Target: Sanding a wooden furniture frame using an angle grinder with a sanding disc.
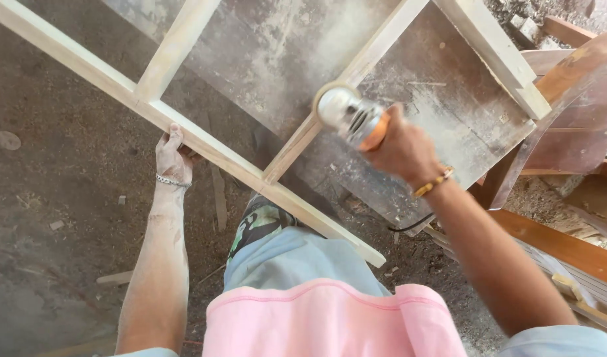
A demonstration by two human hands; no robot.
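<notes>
The left hand (171, 155) grips the near rail of the pale wooden frame (204, 142) from below, steadying it where it lies tilted over a dusty board (449, 112). The right hand (404, 149) is closed round an orange-bodied grinder (349, 116), disc pressed to a crossbar (probably sanding; the disc is blurred). The cord (412, 225) vanishes behind the arm, and the frame runs out of view.

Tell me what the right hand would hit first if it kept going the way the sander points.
The right hand holds a powered sander aimed up and left. Its disc already sits at the frame's cross rail, so that pale wooden rail comes first, though whether they actually touch is unclear from this view.
</notes>
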